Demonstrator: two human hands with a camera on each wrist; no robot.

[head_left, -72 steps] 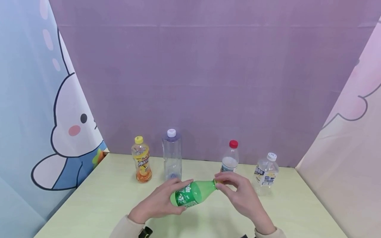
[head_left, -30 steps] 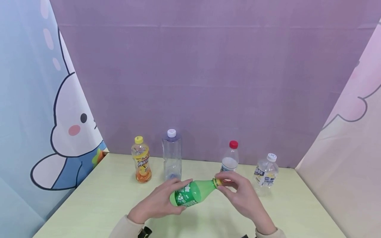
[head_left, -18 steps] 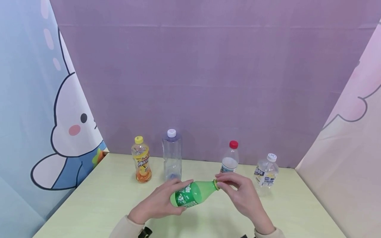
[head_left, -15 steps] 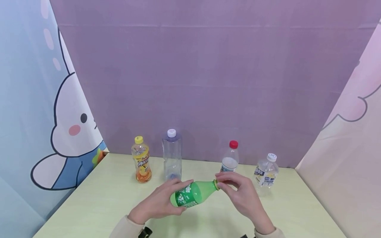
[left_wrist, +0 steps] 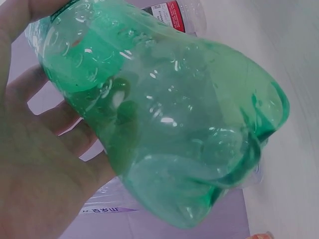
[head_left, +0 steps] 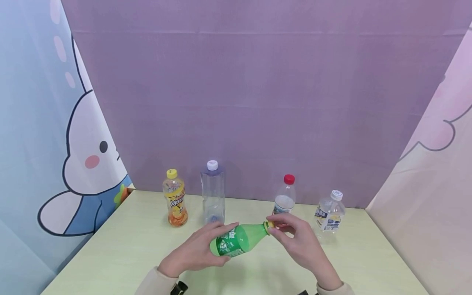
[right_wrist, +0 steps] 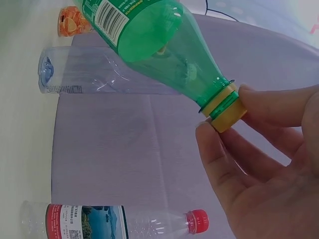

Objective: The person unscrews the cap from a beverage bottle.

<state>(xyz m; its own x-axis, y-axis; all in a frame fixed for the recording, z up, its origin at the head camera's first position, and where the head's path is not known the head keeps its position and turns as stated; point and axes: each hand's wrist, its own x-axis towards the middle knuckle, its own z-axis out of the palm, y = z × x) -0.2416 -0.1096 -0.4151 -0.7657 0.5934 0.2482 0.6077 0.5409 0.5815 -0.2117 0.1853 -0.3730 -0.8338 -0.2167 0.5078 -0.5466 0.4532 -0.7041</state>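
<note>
My left hand (head_left: 200,250) holds a green plastic soda bottle (head_left: 241,239) round its labelled body. The bottle lies tilted in the air over the table, its neck pointing right. In the left wrist view, the lobed base of the green bottle (left_wrist: 169,114) fills most of the picture. My right hand (head_left: 300,241) pinches the yellow cap (right_wrist: 230,118) between thumb and fingertips. A strip of green neck shows between that cap and the yellow ring (right_wrist: 218,99) below it in the right wrist view.
Along the back of the pale table (head_left: 121,254) stand a yellow-capped orange-labelled bottle (head_left: 177,203), a tall clear bottle (head_left: 214,192), a red-capped bottle (head_left: 284,198) and a white-capped clear bottle (head_left: 330,215). A purple backdrop (head_left: 250,102) rises behind them.
Over the last half second, my right fingertips shift slightly on the cap, and more of its yellow shows. The bottle and my left hand stay almost in place.
</note>
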